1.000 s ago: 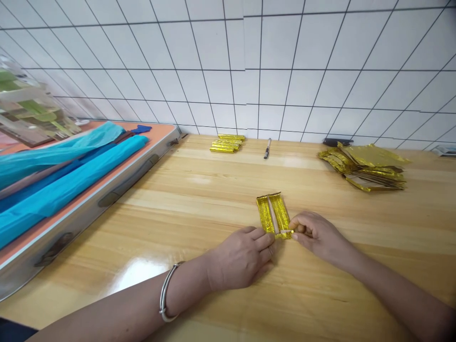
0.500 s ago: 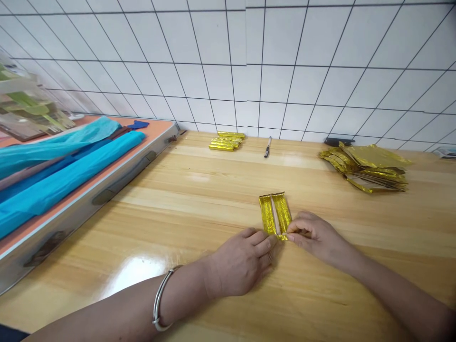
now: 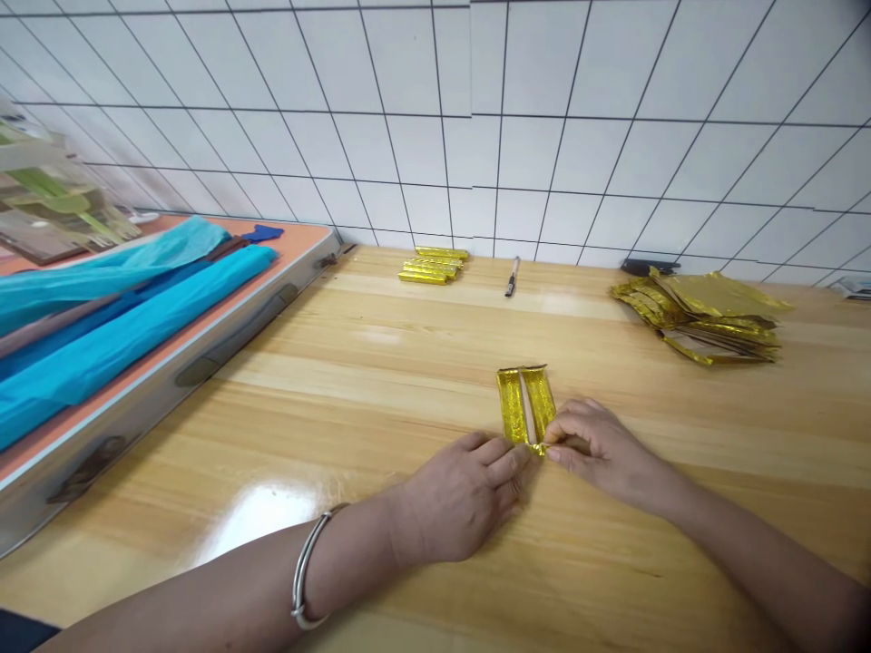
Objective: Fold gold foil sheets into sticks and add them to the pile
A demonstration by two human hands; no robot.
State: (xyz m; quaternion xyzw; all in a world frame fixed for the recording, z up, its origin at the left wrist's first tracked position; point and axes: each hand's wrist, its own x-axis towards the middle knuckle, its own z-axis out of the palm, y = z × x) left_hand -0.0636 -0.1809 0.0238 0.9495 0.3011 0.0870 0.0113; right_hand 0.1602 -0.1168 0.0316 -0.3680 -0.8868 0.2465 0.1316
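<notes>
A folded piece of gold foil paper [image 3: 513, 405] lies on the wooden table, its two side flaps turned in with a narrow pale strip between them. Its far edge stands up slightly. At the near left corner my left hand [image 3: 469, 494] rests with fingertips closed on the near edge. My right hand [image 3: 599, 451] pinches the near right corner between thumb and forefinger. A small folded strip of foil shows between the two hands. Fingers cover parts of the near edge.
Several narrow gold foil rolls [image 3: 432, 267] lie near the tiled wall [image 3: 531, 154], beside a pen [image 3: 513, 277]. A stack of gold foil paper [image 3: 708, 317] sits at the right, with a black object [image 3: 650, 267] behind. Blue rolled sheets [image 3: 150, 336] lie on an orange-topped case at left.
The near edge strip between my hands looks slightly narrower and more folded up. Both hands stay at almost the same place; the view has shifted slightly.
</notes>
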